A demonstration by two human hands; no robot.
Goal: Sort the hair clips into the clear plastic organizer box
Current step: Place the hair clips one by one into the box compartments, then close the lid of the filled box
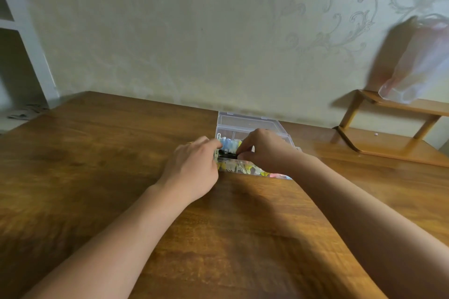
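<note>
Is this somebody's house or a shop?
Probably a room in a home: patterned wallpaper, a wooden table against the wall, and a small wooden shelf holding a plastic bag.

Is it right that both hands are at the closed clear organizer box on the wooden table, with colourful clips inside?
Not quite: the clear organizer box is open, not closed, its lid tilted back, as the head view shows. Both the left hand and right hand are at it, with colourful clips inside.
</note>
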